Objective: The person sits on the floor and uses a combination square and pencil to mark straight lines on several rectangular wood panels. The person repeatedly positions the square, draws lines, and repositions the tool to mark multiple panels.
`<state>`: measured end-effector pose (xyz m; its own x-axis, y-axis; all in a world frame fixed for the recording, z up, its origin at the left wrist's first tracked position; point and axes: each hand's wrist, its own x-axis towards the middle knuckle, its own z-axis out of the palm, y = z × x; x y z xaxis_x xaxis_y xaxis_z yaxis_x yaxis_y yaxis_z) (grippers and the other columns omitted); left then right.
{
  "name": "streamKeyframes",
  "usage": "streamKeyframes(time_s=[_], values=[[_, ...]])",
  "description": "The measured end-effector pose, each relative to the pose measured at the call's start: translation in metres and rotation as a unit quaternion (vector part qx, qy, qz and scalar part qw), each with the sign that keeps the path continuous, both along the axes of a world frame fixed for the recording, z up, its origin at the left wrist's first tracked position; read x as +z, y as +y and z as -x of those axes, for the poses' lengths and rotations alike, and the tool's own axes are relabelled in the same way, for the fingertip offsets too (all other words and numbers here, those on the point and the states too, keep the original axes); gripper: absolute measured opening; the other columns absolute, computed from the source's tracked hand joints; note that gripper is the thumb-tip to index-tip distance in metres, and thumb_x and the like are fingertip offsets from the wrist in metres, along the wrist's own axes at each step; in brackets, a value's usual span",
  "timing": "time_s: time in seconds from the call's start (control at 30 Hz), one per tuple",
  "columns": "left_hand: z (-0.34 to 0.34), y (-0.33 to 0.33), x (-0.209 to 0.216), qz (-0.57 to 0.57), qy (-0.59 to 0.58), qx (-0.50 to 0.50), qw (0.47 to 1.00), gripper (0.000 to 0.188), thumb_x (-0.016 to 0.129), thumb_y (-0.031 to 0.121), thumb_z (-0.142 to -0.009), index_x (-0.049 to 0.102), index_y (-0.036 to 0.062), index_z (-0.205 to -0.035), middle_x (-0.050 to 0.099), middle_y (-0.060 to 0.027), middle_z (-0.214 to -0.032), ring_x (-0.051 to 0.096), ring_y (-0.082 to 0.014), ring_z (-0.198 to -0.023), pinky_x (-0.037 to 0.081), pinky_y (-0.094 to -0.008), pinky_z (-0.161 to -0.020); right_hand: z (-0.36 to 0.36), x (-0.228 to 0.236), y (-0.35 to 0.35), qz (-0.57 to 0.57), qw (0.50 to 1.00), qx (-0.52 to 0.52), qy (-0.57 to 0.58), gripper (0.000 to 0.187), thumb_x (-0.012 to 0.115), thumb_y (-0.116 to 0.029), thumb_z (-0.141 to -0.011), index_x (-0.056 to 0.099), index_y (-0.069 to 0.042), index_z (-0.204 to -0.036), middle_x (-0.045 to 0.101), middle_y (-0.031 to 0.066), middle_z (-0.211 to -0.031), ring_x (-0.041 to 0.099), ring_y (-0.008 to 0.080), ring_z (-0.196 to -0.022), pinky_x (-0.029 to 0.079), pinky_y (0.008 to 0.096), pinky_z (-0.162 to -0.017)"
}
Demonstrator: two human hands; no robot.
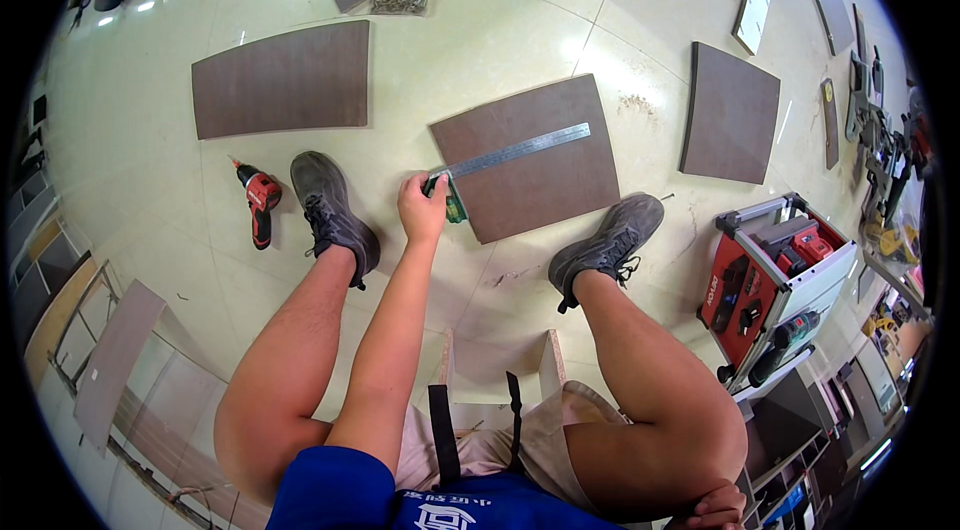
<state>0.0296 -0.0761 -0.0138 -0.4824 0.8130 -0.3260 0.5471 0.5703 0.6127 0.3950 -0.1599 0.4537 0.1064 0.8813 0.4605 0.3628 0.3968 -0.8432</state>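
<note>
Try square (520, 150) laid on a brown panel (550, 185), which lies flat on the tiled floor (500, 35). At the panel's left edge, the left hand (421, 206) grips the square's green stock; the steel blade crosses the panel roughly parallel to its far edge. The right hand (720, 507), well to the panel's lower right, shows bent fingers; whether it holds anything cannot be told. A cordless drill (260, 200) lies left of the panel. For a true reading, the stock should sit flush along the panel's edge, with the blade kept flat and steady
</note>
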Motion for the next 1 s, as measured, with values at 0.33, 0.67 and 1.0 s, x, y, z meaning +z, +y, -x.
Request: streamKeyframes(time_s=[0.33,0.67,1.0], values=[[0.005,0.010,0.002,0.064,-0.026,0.017,0.997,0.036,0.083,0.030,-0.082,0.069,-0.0016,-0.088,0.069,-0.0144,-0.081,0.066,-0.0290,-0.073,0.053,-0.0400,-0.072,-0.001,-0.002,0.000,0.000,1.000,0.010,0.003,0.034,0.042,-0.023,-0.097,0.048,0.001,-0.119,0.055,0.0118,-0.056,0.052,0.0254,-0.055,0.043,0.0367,-0.052],[0.009,0.022,0.013,0.129,-0.042,0.009,0.991,0.035,0.083,0.031,-0.082,0.069,-0.0003,-0.087,0.071,-0.0121,-0.077,0.067,-0.0249,-0.069,0.053,-0.0371,-0.070,0.004,-0.001,0.001,-0.001,1.000,-0.009,0.002,0.033,0.041,-0.023,-0.097,0.049,0.001,-0.117,0.054,0.0111,-0.056,0.051,0.0248,-0.054,0.042,0.0367,-0.052],[0.018,0.018,-0.002,0.122,-0.030,-0.006,0.992,0.041,0.084,0.037,-0.079,0.069,-0.0001,-0.090,0.074,-0.0137,-0.084,0.070,-0.0268,-0.076,0.054,-0.0381,-0.073,0.010,-0.002,0.007,-0.002,1.000,-0.009,0.012,0.030,0.040,-0.021,-0.097,0.050,0.001,-0.115,0.050,0.0099,-0.053,0.050,0.0241,-0.053,0.041,0.0359,-0.051]])
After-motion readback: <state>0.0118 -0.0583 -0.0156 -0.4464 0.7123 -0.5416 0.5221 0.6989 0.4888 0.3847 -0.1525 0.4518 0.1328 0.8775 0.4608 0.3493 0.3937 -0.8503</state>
